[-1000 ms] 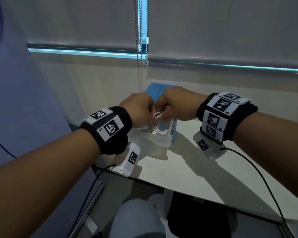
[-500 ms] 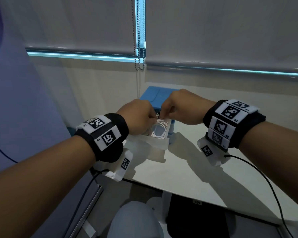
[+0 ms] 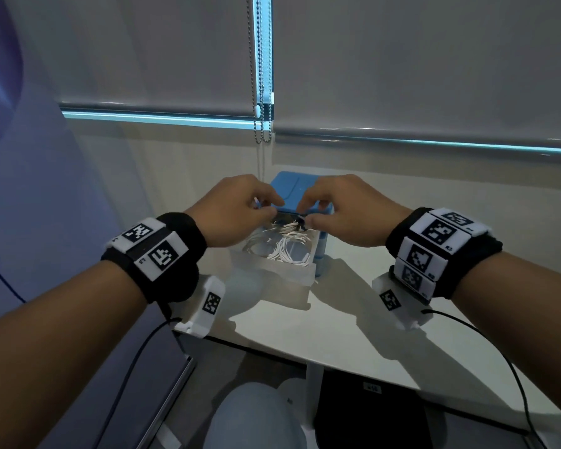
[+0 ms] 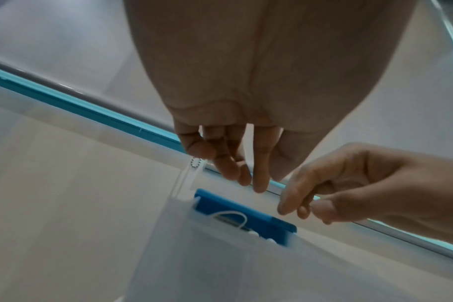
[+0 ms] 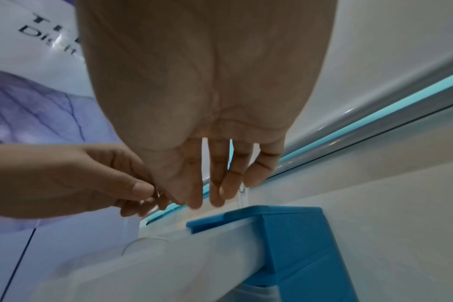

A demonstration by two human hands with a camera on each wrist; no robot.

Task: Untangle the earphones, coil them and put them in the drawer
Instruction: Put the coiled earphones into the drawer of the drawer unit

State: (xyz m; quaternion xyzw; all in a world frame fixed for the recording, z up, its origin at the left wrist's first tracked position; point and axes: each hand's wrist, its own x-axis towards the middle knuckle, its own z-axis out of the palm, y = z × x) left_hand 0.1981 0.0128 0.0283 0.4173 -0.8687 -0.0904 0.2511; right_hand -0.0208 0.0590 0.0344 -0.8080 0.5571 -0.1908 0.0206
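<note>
The white earphones lie as a loose coil inside the pulled-out translucent drawer of a small blue drawer unit. My left hand and right hand hover just above the drawer's back, fingertips close together and loosely curled. In the left wrist view the left hand hangs relaxed and holds nothing, and a loop of earphone cable shows in the drawer below. The right wrist view shows the right hand with fingers hanging nearly straight above the drawer.
The unit stands at the back of a white table against the wall. A bead chain from the window blinds hangs right behind it. A purple panel stands to the left. My knee is under the table edge.
Earlier both hands pinched the coil above the drawer. Now the coil lies in the drawer and the hands have let go and drawn slightly apart.
</note>
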